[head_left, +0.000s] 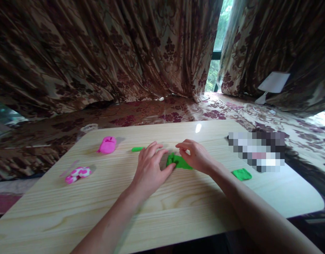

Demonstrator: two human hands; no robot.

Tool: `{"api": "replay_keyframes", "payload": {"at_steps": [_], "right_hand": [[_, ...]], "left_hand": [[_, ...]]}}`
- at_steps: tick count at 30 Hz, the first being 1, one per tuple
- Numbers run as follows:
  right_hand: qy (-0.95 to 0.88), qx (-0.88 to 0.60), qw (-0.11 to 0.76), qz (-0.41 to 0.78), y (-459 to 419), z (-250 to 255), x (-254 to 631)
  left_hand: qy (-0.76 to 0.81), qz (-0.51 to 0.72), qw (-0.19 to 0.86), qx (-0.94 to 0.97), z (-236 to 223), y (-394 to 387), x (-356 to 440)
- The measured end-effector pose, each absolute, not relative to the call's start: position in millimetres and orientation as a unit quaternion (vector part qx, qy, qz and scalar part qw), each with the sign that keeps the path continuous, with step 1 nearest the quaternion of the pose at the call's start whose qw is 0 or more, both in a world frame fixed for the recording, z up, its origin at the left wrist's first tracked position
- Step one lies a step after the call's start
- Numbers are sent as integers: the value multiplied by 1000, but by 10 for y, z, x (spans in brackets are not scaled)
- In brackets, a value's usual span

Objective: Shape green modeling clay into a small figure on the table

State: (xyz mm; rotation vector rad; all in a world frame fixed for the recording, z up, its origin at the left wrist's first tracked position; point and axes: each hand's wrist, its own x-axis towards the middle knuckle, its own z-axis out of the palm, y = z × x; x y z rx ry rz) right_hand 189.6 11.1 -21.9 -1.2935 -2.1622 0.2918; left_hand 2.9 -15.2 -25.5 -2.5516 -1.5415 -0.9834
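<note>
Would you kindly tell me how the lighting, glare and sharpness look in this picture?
Head view: a glare spot on the table near its far edge, bright window against darker curtains; head view: soft shadow right of the pink piece; head view: the central green piece slightly soft, a pixelated patch hiding detail at right.

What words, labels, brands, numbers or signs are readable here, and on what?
No readable text.
Pixelated patch on the right of the table: masked, so any text there can't be told.
Flat green piece by the left hand: no lettering visible.
Pink-and-white piece: blotches, no lettering visible.
Curtains: floral pattern, not text.
</note>
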Motion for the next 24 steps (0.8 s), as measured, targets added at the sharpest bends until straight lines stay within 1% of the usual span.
{"api": "replay_keyframes", "payload": {"at_steps": [7,16,20,22,24], "right_hand": [[-827,-456,298,138,110,-265,1808],[-843,-421,304,139,130,-307,1728],[-832,-425,331,134,87,-257,1754],[-835,-409,345,128,56,-211,1774],[-853,-375,340,126,30,-171,1791]], "left_hand": [[-473,-305,-82,-822,-332,-114,-1],[-479,-294,-79,-823,-358,-111,-20],[-487,-284,-80,-822,-348,-117,-25],[-488,-283,-88,-821,-347,-118,-35],[-486,-284,-95,-821,-353,-114,-47]]}}
